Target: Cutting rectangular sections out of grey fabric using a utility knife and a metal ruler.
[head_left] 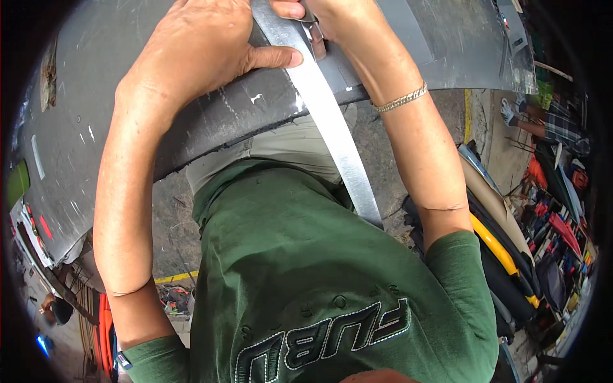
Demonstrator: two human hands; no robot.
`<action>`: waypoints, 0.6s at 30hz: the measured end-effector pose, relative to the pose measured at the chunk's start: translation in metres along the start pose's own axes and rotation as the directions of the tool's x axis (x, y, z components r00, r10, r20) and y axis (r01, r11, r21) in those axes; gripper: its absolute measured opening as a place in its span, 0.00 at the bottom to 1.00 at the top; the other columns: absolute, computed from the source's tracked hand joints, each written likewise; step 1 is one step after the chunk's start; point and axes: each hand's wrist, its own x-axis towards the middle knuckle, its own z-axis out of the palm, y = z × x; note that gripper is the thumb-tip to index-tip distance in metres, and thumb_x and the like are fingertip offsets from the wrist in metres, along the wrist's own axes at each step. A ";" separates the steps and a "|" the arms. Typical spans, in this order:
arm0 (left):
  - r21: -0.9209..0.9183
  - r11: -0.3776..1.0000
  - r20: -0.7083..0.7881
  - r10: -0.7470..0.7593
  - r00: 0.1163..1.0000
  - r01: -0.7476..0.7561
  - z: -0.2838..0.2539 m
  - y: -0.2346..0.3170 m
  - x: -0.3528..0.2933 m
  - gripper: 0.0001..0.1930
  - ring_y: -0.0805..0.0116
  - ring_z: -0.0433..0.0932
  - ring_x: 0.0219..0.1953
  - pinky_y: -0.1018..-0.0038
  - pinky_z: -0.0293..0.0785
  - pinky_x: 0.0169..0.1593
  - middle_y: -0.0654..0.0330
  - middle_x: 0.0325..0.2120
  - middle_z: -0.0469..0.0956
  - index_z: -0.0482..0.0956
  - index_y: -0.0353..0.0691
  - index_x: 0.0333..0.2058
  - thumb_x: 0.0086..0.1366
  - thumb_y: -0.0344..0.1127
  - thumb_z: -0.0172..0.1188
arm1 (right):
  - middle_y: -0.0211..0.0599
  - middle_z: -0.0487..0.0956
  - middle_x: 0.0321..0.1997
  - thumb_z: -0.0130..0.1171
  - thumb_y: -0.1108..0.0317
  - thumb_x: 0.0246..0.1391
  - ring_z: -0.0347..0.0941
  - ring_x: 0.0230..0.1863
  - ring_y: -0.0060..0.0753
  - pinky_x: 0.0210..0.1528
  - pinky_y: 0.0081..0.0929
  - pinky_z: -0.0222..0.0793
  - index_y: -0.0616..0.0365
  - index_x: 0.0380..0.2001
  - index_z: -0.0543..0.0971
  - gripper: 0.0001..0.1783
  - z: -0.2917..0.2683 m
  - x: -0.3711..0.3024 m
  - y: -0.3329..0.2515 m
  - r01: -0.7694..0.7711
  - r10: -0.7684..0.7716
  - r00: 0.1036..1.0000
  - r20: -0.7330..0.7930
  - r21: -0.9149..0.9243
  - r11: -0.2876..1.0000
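Grey worktop | left fingers on metal strip | right fingers: tool

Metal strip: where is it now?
In the head view, the metal strip slants from top centre across the edge of the grey worktop, with the left hand on it and right forearm alongside.

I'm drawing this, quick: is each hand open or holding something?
Left hand: thumb on metal strip; open or closed, can't tell.
Right hand: closed, seemingly around a small tool.

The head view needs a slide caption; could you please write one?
Left hand on a metal strip over a dark surface, right hand at its edge.
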 end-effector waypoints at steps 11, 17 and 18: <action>0.075 0.996 0.114 -0.061 0.992 0.053 -0.009 0.007 0.004 0.62 0.38 0.62 0.71 0.58 0.60 0.74 0.26 0.64 0.62 0.59 0.12 0.64 0.58 0.75 0.61 | 0.25 0.63 0.12 0.40 0.42 0.74 0.52 0.08 0.20 0.10 0.23 0.47 0.54 0.30 0.71 0.28 0.000 -0.001 -0.002 0.001 -0.001 1.000 -0.009 -0.012 1.000; 0.006 1.000 -0.067 -0.024 0.997 0.025 0.032 -0.008 -0.008 0.63 0.39 0.61 0.72 0.59 0.59 0.74 0.26 0.65 0.62 0.58 0.12 0.65 0.58 0.76 0.59 | 0.26 0.62 0.12 0.40 0.42 0.74 0.52 0.08 0.21 0.10 0.24 0.48 0.54 0.30 0.71 0.28 0.002 -0.003 -0.004 0.012 -0.013 0.999 -0.041 -0.024 1.000; -0.057 0.996 -0.291 0.050 0.955 -0.070 0.053 -0.017 -0.010 0.63 0.38 0.61 0.72 0.59 0.58 0.74 0.26 0.65 0.62 0.59 0.12 0.65 0.58 0.76 0.59 | 0.26 0.62 0.12 0.40 0.43 0.74 0.52 0.08 0.21 0.10 0.24 0.48 0.55 0.30 0.71 0.28 0.003 -0.003 -0.005 0.000 -0.001 1.000 -0.027 -0.018 1.000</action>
